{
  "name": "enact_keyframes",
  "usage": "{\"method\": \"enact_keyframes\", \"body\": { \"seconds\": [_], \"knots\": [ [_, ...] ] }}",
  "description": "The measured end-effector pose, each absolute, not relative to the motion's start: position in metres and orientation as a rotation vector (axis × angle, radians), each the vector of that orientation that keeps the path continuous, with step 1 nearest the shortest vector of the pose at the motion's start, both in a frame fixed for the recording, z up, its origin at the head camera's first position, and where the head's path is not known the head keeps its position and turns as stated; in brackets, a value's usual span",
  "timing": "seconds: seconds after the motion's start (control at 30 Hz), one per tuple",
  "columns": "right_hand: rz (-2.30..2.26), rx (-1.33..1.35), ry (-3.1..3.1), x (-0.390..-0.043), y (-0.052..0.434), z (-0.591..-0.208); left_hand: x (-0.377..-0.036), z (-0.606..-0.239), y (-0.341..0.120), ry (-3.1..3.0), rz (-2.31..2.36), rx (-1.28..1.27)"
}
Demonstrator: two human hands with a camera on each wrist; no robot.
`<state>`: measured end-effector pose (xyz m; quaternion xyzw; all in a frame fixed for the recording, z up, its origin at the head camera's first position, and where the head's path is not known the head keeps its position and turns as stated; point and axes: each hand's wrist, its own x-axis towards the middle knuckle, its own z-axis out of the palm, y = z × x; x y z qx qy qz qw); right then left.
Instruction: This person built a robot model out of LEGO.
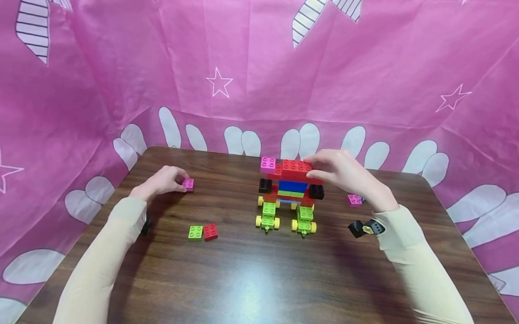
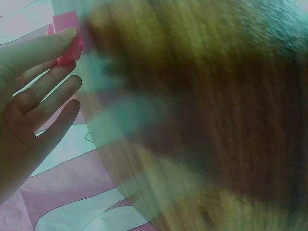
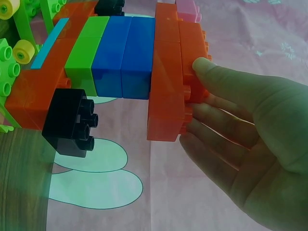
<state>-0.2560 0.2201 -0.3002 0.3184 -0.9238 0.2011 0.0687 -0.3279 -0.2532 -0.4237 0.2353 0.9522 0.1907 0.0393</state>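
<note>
Nearest the person, on the dark wooden desk (image 1: 244, 278), a loose green brick (image 1: 195, 232) and a loose red brick (image 1: 210, 232) lie touching each other, left of centre. Just beyond them stands the brick model (image 1: 289, 195): two green wheeled pieces with yellow wheels at its front, then a stack of red, light blue, green and blue layers with a black brick sticking out on each side, and a wide red layer on top with a pink brick (image 1: 268, 164) at its left end. The right hand (image 1: 342, 172) is at the top right of the model, its fingers curled round the top red brick (image 1: 297, 170); the right wrist view shows the thumb (image 3: 226, 79) pressed on the studded face and the other fingers under the brick's edge. To the left, well apart from the model, the left hand (image 1: 163, 180) rests on the desk and pinches a small pink brick (image 1: 188, 184) between thumb and fingertips; the left wrist view, though blurred, shows the other fingers loosely spread. Farther right, behind the right wrist, another pink brick (image 1: 354, 200) lies on the desk. A pink patterned cloth (image 1: 256, 59) hangs behind and around the desk.
</note>
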Motion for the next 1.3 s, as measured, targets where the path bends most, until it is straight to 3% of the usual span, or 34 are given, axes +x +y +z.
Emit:
{"method": "enact_keyframes", "body": {
  "seconds": [1.3],
  "knots": [
    [0.503,1.000,-2.769,-0.257,0.220,-0.298,-0.308,-0.303,-0.153,2.841,0.808,1.134]
  ]
}}
